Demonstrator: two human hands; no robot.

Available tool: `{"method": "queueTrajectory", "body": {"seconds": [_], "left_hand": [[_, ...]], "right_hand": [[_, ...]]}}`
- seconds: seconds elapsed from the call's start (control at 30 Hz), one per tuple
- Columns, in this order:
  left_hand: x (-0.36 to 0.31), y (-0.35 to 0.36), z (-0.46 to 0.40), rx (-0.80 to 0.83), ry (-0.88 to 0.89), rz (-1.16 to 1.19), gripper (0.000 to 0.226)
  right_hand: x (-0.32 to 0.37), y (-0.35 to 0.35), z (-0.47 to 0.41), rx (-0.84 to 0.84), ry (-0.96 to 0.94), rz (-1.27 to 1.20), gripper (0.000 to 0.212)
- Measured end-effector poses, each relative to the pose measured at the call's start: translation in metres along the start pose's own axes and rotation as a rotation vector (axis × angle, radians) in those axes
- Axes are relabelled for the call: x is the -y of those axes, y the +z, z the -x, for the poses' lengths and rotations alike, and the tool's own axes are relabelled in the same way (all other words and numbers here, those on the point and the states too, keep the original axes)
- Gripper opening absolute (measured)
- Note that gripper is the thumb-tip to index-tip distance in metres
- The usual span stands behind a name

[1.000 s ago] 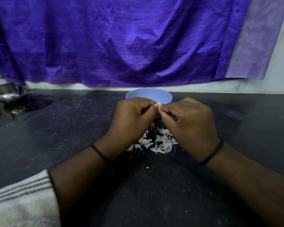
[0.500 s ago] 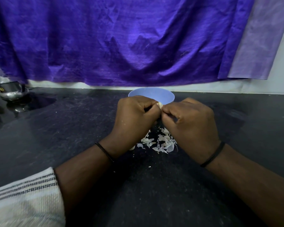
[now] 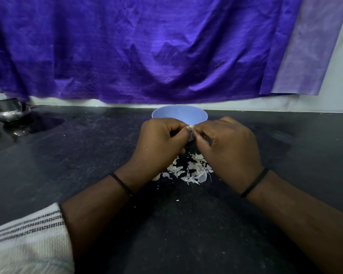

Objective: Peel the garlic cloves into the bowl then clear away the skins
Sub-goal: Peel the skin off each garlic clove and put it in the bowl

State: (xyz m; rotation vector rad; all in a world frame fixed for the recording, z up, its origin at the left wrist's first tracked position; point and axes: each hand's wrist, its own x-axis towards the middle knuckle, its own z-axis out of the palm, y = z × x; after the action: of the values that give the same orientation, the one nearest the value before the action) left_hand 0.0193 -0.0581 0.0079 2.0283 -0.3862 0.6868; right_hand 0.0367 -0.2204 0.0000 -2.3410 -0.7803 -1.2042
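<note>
A garlic clove (image 3: pixel 191 127) shows only as a small pale tip, pinched between the fingertips of both hands, just in front of the bowl's near wall. The left hand (image 3: pixel 158 143) grips it with curled fingers and thumb; the right hand (image 3: pixel 228 147) pinches it from the other side, fingers curled in the same way. The peeling step looks to be in hand. The blue bowl (image 3: pixel 179 115) stands just beyond the hands; its inside is hidden. Below and between the wrists lies a heap of skins (image 3: pixel 190 171) on the dark counter (image 3: pixel 87 155). Next, probably: strip the last skin, let it fall, then reach forward over the rim to drop the clove.
</note>
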Motion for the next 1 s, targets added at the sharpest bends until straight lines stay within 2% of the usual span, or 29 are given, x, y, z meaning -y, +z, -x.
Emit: {"method": "queueTrajectory", "body": {"seconds": [0.17,0.37,0.77,1.0], "left_hand": [[0.0008,0.0006,0.0002,-0.002,0.136,-0.166,0.024],[0.0017,0.0023,-0.0011,-0.014,0.112,-0.186,0.036],[0.0008,0.0024,-0.0012,-0.001,0.114,-0.202,0.034],[0.0008,0.003,0.0004,-0.029,0.072,-0.183,0.031]], "right_hand": [[0.0002,0.0008,-0.0006,0.014,0.029,0.005,0.015],[0.002,0.0001,-0.0009,-0.003,0.02,0.028,0.014],[0.0028,-0.0002,-0.0019,0.045,0.045,0.006,0.027],[0.0054,0.0036,0.0011,0.024,0.036,0.026,0.016]]}}
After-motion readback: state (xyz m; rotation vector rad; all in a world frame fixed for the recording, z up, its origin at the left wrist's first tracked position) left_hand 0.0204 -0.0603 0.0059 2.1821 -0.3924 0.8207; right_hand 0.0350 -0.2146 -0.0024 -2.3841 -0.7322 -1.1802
